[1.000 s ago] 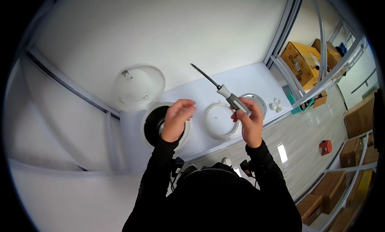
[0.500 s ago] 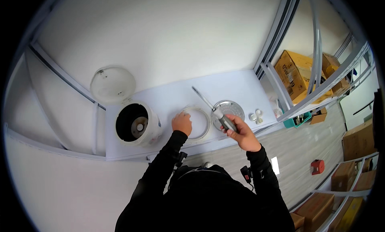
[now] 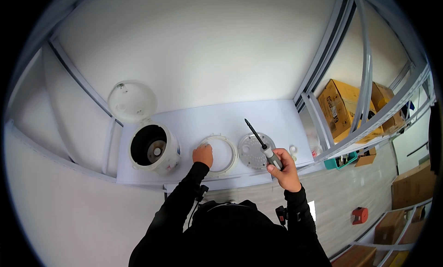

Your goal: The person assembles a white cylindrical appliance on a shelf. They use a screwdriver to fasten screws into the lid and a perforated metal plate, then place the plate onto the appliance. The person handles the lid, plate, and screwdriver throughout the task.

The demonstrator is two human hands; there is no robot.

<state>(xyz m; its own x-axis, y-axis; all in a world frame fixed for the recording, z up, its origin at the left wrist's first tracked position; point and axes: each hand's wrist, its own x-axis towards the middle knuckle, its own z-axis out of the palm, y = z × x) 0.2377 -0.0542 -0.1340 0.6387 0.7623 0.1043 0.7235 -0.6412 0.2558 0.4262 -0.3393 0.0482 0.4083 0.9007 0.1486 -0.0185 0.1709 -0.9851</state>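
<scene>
My right hand (image 3: pixel 286 171) is wrapped round the grey handle of a screwdriver (image 3: pixel 267 150), whose dark shaft points up and to the left. The tool hangs above a round perforated metal disc (image 3: pixel 249 152) and does not appear to touch a screw. At the left rim of a white ring (image 3: pixel 235 152) lying on the table, my left hand (image 3: pixel 203 156) is closed, its fingertips partly hidden. Left of that hand stands a white cylindrical cooker body (image 3: pixel 171 151) with a dark inside and a round metal plate at its bottom. Its pale lid (image 3: pixel 133 101) is hinged up behind it.
Small white parts (image 3: pixel 293 150) lie on the white table (image 3: pixel 207 121) right of the disc. Beyond the table's right end are a yellow carton (image 3: pixel 344 108) and a teal bin (image 3: pixel 341 161). A red stool (image 3: pixel 360 215) stands on the floor near shelves of cardboard boxes.
The screwdriver, in my right hand, has moved right and down; its shaft now looks dark. My left hand stays at the ring's left side. The whole view has shifted slightly.
</scene>
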